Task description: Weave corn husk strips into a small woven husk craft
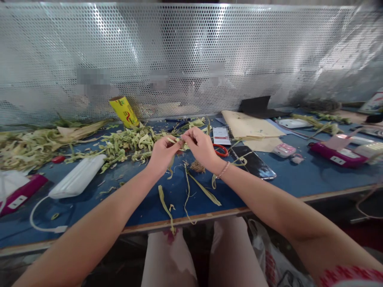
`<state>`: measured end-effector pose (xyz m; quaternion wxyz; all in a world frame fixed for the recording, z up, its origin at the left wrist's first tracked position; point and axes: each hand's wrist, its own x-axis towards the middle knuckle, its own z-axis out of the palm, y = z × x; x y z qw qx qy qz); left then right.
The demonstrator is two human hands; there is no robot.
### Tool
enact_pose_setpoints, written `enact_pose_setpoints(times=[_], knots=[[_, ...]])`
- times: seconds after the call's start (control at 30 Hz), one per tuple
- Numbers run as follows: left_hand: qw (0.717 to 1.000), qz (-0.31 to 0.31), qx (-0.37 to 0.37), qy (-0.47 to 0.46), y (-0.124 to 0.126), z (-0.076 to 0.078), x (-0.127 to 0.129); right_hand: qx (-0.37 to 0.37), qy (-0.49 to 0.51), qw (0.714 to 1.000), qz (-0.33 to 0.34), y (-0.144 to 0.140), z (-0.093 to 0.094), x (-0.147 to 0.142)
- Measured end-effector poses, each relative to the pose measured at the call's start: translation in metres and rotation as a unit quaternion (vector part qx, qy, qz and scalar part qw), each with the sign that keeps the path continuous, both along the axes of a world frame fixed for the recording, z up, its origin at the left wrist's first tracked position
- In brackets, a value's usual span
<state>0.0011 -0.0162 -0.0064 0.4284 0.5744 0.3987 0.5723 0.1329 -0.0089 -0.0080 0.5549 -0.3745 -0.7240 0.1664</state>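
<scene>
Above the blue tabletop (143, 211), my left hand (163, 155) and my right hand (201, 147) meet fingertip to fingertip. Both are closed in a pinch on a pale green husk strip (171, 166), part of which hangs below the fingers of my left hand. Fingers cover much of the strip. Under my right hand lies a small coil of brown twine (197, 166). Red-handled scissors (220, 150) rest just beyond my right wrist, partly hidden. Nearer the table edge are a loose husk strip (206, 191) and a thinner curled one (164, 203).
Heaps of husk pieces (131, 141) spread leftward beside a tilted yellow tube (124, 111). A white power bank (79, 177) with a cable lies at left. To the right are a phone (254, 161), brown paper (245, 125) and a purple power strip (338, 155). A perforated metal panel (179, 48) stands behind.
</scene>
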Motion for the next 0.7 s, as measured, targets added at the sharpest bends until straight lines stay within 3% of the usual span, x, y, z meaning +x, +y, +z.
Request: enact_pose_setpoints(times=[0.2, 0.43, 0.7], knots=[[0.999, -0.028, 0.003, 0.033, -0.0023, -0.0003, 0.0011, -0.003, 0.013, 1.0, 0.024, -0.0026, -0.0014, -0.0019], [0.997, -0.036, 0.0, 0.067, -0.0056, 0.0017, 0.0024, -0.067, 0.067, 0.993, 0.067, -0.0041, 0.0001, -0.0031], [0.997, -0.062, -0.029, 0.032, -0.0034, 0.0005, 0.0026, -0.053, 0.057, 0.995, 0.06, -0.0024, 0.0026, 0.0009]])
